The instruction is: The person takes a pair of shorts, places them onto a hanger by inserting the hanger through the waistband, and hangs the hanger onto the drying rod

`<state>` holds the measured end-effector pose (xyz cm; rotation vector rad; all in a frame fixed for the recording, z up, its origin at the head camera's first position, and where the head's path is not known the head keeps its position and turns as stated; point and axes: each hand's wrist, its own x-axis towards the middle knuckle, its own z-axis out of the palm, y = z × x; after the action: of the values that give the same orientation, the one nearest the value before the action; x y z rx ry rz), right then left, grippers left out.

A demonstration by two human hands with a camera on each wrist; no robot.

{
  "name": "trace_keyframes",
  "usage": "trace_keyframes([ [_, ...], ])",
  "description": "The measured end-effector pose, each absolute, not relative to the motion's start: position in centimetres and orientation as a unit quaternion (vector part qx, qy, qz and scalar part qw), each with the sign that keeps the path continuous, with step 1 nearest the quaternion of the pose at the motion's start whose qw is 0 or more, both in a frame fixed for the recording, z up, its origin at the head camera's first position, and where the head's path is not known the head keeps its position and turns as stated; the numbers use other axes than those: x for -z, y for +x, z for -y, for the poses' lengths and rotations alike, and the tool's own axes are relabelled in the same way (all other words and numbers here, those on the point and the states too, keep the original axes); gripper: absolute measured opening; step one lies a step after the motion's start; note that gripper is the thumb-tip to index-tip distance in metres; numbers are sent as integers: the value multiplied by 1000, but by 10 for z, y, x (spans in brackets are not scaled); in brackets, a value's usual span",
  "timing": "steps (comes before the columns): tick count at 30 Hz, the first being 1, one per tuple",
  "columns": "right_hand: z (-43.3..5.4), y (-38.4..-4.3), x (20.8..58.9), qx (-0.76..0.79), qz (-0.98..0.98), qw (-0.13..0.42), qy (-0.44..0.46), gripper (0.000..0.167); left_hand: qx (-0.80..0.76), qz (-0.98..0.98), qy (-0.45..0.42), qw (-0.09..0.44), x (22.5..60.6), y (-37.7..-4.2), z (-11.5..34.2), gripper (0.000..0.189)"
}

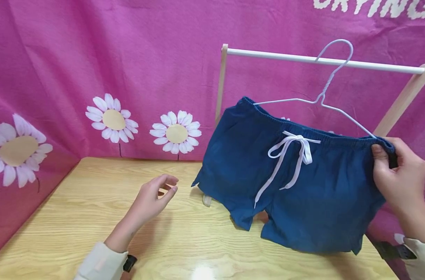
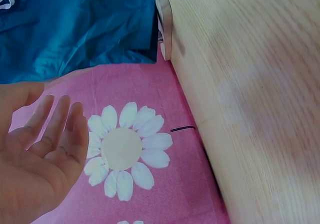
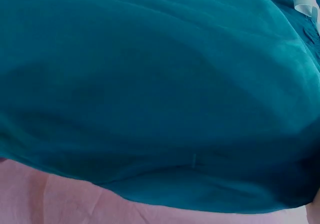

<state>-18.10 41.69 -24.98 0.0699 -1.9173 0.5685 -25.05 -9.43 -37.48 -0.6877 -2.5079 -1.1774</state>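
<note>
Dark blue shorts (image 1: 314, 206) with a white drawstring (image 1: 299, 138) tied in a bow hang spread on a white wire hanger (image 1: 326, 85). My right hand (image 1: 401, 171) grips the waistband at its right end, thumb in front, close to the hanger's right tip. The hanger's hook stands at the white rod of a small rack (image 1: 268, 55); whether it rests on the rod, I cannot tell. Left of the shorts, my left hand (image 1: 154, 196) is held above the table, fingers loosely bent and holding nothing. Shorts fabric (image 3: 165, 94) fills most of the right wrist view.
The rack's wooden posts (image 1: 222, 81) stand behind the shorts, and one foot (image 1: 207, 200) shows under the left leg hem. A wood-grain table (image 1: 104, 186) lies below. Pink cloth (image 1: 163, 58) printed with daisies covers the back and left side.
</note>
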Motion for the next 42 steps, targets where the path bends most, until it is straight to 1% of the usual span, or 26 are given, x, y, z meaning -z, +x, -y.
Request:
trace_keyframes([
  [6, -429, -176, 249, -240, 812, 532, 18, 20, 412, 870, -233, 140, 375, -250, 96, 22],
  [13, -437, -176, 248, -267, 821, 503, -28, 25, 415, 865, -241, 145, 375, -249, 95, 20],
  [19, -445, -183, 245, -274, 820, 500, -45, 24, 413, 867, -239, 146, 375, -252, 91, 20],
  [23, -450, -189, 242, -272, 824, 493, -63, 30, 411, 869, -233, 148, 373, -256, 88, 22],
  [31, -456, -197, 237, -274, 811, 514, -56, 32, 409, 864, -243, 166, 368, -257, 83, 18],
  [37, -461, -205, 230, -265, 807, 525, -45, 30, 417, 859, -242, 172, 370, -258, 81, 16],
  [42, -463, -210, 227, -269, 818, 505, -68, 31, 417, 859, -238, 176, 371, -258, 80, 17],
])
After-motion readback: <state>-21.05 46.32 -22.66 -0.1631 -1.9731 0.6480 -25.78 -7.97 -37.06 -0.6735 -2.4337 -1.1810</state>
